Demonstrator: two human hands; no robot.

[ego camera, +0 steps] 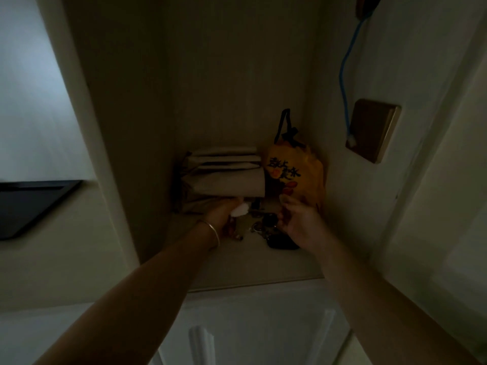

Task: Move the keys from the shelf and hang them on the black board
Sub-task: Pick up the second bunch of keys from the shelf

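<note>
Both hands reached into the dim shelf [237, 262] recess toward the keys [259, 226] lying between them, the left hand [222, 216] clenched on a white scrap [240, 209], the right hand [297, 222] released, fingers curled, apparently readied for the pickup.

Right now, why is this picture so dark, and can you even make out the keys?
Head view: the shelf alcove is dim and shadowed, with brighter light only at far left. The keys between the left hand and right hand show as dark, murky shapes. Wide-angle distortion bends the edges.
</note>
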